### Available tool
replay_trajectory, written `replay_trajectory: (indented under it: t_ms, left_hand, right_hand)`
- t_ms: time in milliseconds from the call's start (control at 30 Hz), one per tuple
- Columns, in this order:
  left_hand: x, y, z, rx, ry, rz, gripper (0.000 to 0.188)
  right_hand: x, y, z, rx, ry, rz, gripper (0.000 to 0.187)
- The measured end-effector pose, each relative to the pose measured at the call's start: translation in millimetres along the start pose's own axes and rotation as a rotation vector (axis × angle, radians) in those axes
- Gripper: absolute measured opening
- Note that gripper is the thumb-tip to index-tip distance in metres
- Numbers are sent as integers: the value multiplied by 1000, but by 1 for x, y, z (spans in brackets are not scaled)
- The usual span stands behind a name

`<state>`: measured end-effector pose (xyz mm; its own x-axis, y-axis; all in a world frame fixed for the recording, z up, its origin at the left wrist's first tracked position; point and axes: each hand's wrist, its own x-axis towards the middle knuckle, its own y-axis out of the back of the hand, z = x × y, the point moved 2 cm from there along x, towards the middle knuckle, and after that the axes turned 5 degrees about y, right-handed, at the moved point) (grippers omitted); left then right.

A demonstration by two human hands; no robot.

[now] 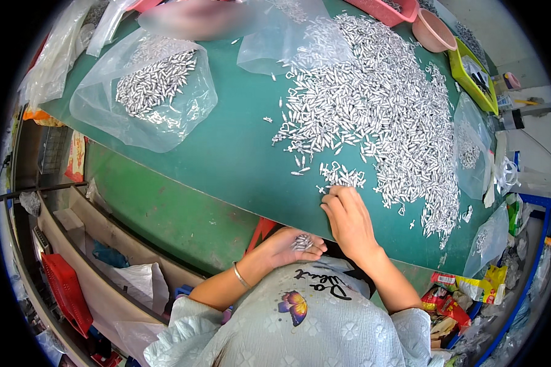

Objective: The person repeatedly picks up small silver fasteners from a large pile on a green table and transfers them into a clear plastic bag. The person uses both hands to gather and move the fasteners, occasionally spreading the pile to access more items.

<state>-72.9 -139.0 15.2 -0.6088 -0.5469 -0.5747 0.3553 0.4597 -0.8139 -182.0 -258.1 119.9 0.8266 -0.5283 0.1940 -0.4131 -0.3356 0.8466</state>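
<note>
My left hand [292, 246] is turned palm up near the table's front edge. In its cupped palm lies a small heap of silver spindle-shaped metal pieces [302, 243]. Over the table's front part, my right hand [349, 219] reaches palm down with curled fingers. Its fingertips touch the near side of a small cluster of silver pieces [344, 176]; whatever they pinch is hidden. Beyond that cluster spreads a large pile of the same silver pieces [373, 104], some with open heart-shaped or hooked ends.
A clear plastic bag [190, 119] of silver pieces lies left on the green table [239, 165]. More bags [471, 150] lie along the right edge. A pink bowl [433, 30] and a lime-green basket [471, 76] stand far right. Shelves with a red basket [66, 293] are lower left.
</note>
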Motion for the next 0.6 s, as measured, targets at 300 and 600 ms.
replay_trajectory:
  t_ms: [300, 600]
  left_hand:
    - [-8, -20, 1, -145, -43, 86, 29]
    - [-3, -3, 1, 144, -10, 9, 30]
  right_hand:
    - [-22, 2, -27, 329, 141, -130, 22]
    - [8, 2, 4, -198, 17, 74, 26]
